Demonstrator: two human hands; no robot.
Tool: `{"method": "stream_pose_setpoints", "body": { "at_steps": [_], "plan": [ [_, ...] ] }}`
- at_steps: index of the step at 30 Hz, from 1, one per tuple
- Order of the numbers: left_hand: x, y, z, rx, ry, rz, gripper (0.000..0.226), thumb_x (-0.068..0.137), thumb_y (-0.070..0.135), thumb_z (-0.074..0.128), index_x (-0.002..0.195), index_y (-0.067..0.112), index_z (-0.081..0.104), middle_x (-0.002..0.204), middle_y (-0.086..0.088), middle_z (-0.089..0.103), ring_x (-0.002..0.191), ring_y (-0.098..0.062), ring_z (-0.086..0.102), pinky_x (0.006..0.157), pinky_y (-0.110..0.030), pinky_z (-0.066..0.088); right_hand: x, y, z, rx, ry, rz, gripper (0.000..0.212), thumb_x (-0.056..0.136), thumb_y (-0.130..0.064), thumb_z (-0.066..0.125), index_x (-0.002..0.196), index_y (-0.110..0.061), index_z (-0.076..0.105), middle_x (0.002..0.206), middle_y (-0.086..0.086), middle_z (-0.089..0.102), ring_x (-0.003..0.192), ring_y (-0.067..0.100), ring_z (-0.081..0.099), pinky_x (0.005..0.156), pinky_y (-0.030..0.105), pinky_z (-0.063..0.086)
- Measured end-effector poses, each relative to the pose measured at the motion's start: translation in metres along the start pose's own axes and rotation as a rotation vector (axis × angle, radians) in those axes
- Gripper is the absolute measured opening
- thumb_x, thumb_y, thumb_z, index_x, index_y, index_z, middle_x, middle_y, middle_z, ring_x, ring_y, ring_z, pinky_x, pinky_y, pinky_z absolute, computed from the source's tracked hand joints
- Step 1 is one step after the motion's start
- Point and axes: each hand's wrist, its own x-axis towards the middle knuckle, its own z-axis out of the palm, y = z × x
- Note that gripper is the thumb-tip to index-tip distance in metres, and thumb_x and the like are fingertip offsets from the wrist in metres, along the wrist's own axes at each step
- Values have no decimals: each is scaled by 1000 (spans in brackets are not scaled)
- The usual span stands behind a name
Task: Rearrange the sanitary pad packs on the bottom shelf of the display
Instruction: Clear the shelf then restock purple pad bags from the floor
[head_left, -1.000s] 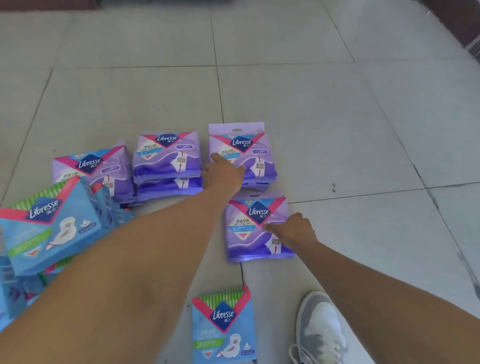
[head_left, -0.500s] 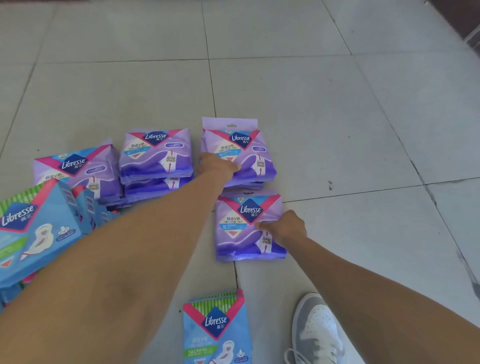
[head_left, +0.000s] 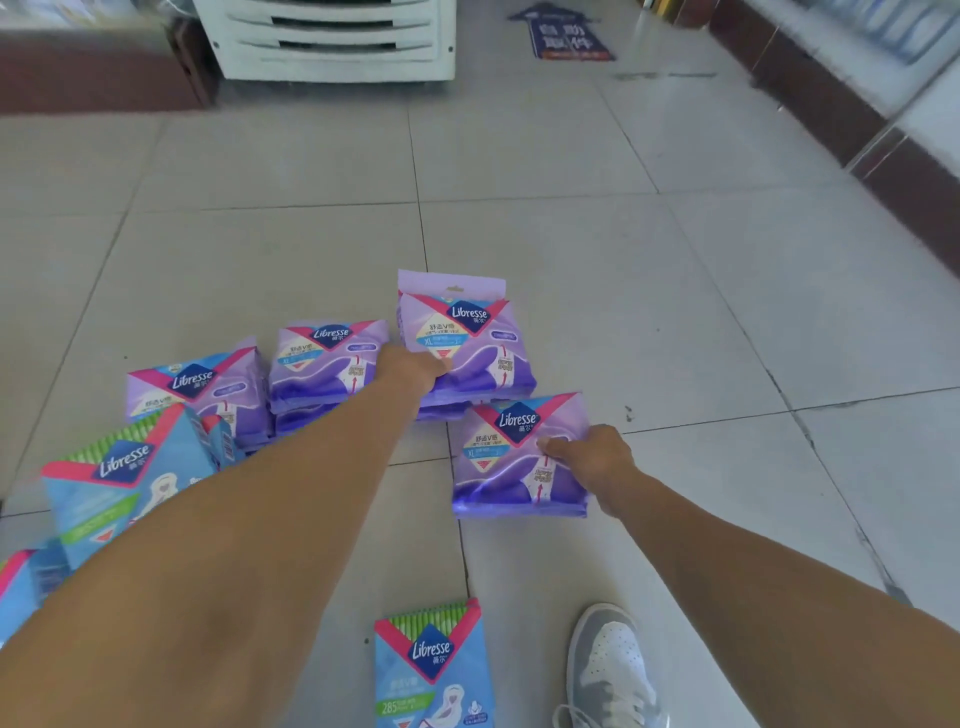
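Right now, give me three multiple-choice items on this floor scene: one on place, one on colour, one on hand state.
1. The lone blue pad pack with green top lies:
A. by the grey sneaker
B. on a shelf
C. on a purple stack

2. The pad pack under the right hand is:
A. green
B. purple
C. orange

3. The left hand is:
A. hanging idle
B. holding a shoe
C. at the lower left edge of the far purple pad stack

Key: 1 A, it sits on floor tile left of the sneaker. 2 B, purple pad pack. 3 C, the left hand meets that stack.
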Motion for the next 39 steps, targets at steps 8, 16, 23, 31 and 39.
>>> {"method": "stream_pose_setpoints", "body": {
  "at_steps": [8, 16, 23, 31, 39],
  "plan": [
    [-54, 65, -46, -87, 23, 88, 56, 73, 18, 83, 117, 0, 54, 108, -17, 65, 90, -30, 64, 70, -35, 50, -68, -56, -66, 144, -15, -173, 44, 76, -41, 79, 104, -12, 61, 97, 6, 73, 83, 22, 73, 79, 41, 60],
    [-116, 113, -99, -149, 84, 175, 54, 71, 15, 84, 115, 3, 57, 105, -16, 67, 94, -34, 68, 85, -49, 56, -167, -99, -120, 365, -224, -387, 28, 84, -22, 75, 106, -9, 64, 102, 12, 74, 89, 28, 73, 75, 36, 60],
    [-184, 133, -137, -304, -146, 346, 45, 76, -6, 75, 115, -2, 53, 111, -17, 67, 98, -36, 67, 84, -56, 55, -230, -152, -129, 557, -234, -517, 32, 86, -22, 72, 112, -5, 62, 105, 12, 74, 87, 25, 73, 72, 37, 61],
    [-260, 157, -217, -287, -272, 468, 41, 89, -8, 59, 127, 0, 45, 113, -20, 67, 93, -34, 70, 67, -47, 61, -306, -214, -117, 636, -268, -646, 39, 83, -28, 75, 115, -13, 59, 104, 7, 74, 92, 27, 73, 83, 48, 58],
    [-344, 160, -315, -262, -220, 627, 22, 99, -3, 41, 113, 5, 56, 100, -14, 68, 65, -13, 68, 45, -18, 49, -382, -267, -69, 671, -421, -747, 38, 87, -25, 71, 120, -10, 58, 105, 10, 74, 90, 28, 73, 70, 39, 60]
  ]
}}
